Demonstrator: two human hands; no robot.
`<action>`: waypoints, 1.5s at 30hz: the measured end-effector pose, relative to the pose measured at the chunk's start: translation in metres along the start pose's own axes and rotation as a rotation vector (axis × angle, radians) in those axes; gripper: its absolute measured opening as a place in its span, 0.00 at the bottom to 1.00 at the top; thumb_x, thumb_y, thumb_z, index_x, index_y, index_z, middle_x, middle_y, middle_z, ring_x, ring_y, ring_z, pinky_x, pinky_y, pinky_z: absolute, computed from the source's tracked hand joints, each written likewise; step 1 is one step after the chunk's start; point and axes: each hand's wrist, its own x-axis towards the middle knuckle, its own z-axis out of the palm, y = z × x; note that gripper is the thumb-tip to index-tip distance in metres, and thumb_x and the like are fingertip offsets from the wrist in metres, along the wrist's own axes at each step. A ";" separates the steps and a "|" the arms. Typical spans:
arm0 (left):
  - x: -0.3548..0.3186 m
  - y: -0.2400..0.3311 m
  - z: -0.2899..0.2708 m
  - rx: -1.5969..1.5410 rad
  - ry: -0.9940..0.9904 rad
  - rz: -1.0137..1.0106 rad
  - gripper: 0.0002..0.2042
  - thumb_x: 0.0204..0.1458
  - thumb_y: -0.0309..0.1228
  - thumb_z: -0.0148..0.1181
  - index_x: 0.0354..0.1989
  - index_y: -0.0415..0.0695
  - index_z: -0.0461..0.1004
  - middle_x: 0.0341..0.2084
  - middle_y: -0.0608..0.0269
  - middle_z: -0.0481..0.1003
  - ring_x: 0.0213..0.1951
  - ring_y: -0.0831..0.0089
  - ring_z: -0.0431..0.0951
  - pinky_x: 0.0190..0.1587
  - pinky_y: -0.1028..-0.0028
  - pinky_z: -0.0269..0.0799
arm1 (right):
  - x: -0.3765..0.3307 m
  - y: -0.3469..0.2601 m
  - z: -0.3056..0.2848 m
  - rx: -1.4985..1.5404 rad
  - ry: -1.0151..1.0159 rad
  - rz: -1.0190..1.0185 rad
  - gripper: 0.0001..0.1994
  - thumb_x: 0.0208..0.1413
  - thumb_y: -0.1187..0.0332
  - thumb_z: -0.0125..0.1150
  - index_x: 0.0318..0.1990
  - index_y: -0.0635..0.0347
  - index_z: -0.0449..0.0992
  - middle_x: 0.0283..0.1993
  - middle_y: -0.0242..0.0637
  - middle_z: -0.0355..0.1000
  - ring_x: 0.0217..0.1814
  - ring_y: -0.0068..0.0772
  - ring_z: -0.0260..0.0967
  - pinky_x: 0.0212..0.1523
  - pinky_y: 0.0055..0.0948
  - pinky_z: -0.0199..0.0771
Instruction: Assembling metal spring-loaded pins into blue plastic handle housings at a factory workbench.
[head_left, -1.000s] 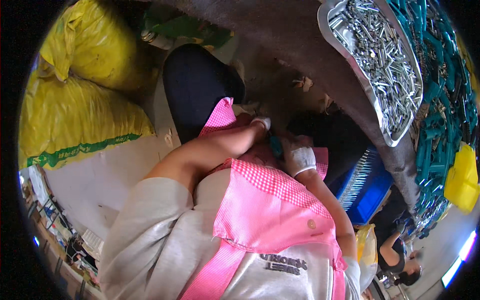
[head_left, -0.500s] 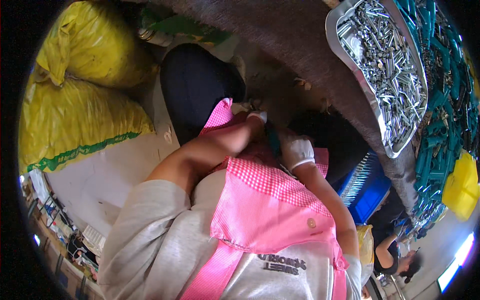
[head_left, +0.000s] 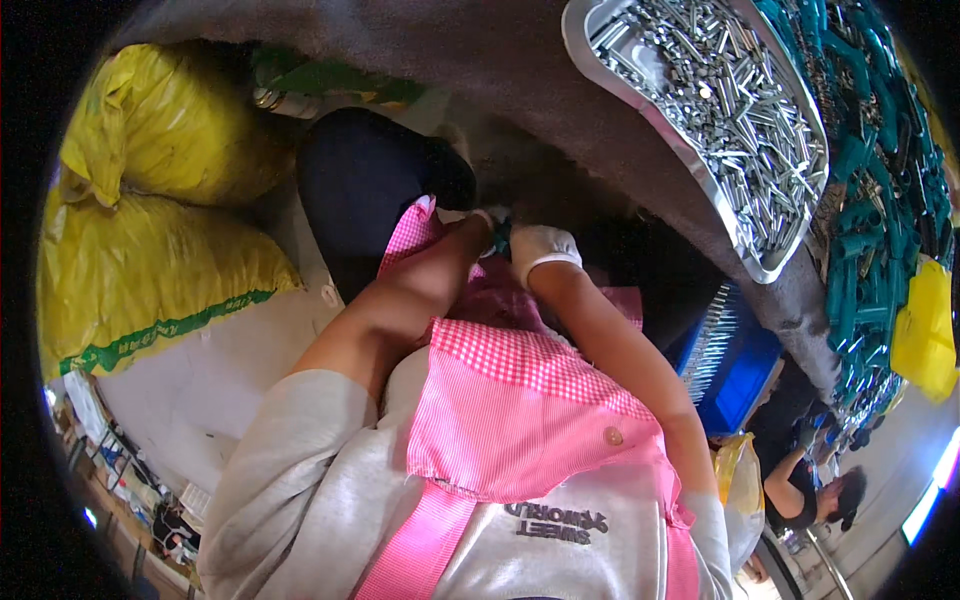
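Observation:
My left hand [head_left: 492, 219] and my right hand [head_left: 545, 250], both in white gloves, are close together over my lap. Between them shows a small teal part [head_left: 501, 238], mostly covered by the gloves. My left hand seems closed around it; its fingertips are out of sight. Of my right hand I see the back and wrist, with the fingers hidden beyond it. A silver metal tray [head_left: 690, 160] full of loose metal pins [head_left: 745, 120] is on the brown-covered bench to the right. Beyond the tray lie piled teal tool parts [head_left: 860, 220].
Two stuffed yellow sacks [head_left: 165, 285] are stacked at left. A blue crate [head_left: 735, 370] holding rows of metal pieces stands at right, below the bench edge [head_left: 640, 185]. A yellow piece [head_left: 925, 330] hangs by the teal pile. Another person [head_left: 800, 490] sits at far right.
My right hand has moved left and up, closer to my left hand. The teal part between them is now more covered. The view has shifted, with the tray appearing further left.

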 end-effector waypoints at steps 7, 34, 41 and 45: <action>-0.024 0.004 -0.017 -0.010 0.140 0.005 0.15 0.56 0.40 0.43 0.45 0.53 0.76 0.49 0.62 0.72 0.49 0.68 0.72 0.52 0.68 0.66 | 0.008 0.006 -0.002 0.005 -0.040 -0.029 0.15 0.48 0.66 0.55 0.44 0.59 0.75 0.45 0.48 0.73 0.47 0.46 0.72 0.45 0.38 0.73; -0.153 0.081 -0.106 -0.513 0.649 -0.171 0.24 0.55 0.48 0.39 0.35 0.39 0.75 0.36 0.43 0.73 0.41 0.47 0.72 0.43 0.55 0.66 | -0.015 0.030 -0.010 0.080 0.056 -0.086 0.14 0.48 0.64 0.53 0.38 0.61 0.78 0.41 0.51 0.74 0.45 0.47 0.73 0.44 0.40 0.73; -0.124 0.067 -0.078 -0.413 0.663 -0.241 0.21 0.55 0.46 0.39 0.34 0.42 0.76 0.35 0.43 0.73 0.40 0.46 0.72 0.43 0.54 0.67 | 0.004 0.031 0.018 0.146 0.082 -0.048 0.13 0.48 0.66 0.52 0.37 0.60 0.79 0.42 0.50 0.73 0.45 0.47 0.72 0.45 0.40 0.72; -0.117 0.065 -0.095 -0.380 0.654 -0.225 0.22 0.54 0.47 0.40 0.33 0.43 0.76 0.34 0.45 0.74 0.39 0.47 0.73 0.42 0.54 0.68 | 0.025 0.031 0.032 0.188 0.115 0.010 0.13 0.49 0.66 0.51 0.37 0.59 0.79 0.43 0.49 0.73 0.46 0.46 0.72 0.44 0.40 0.73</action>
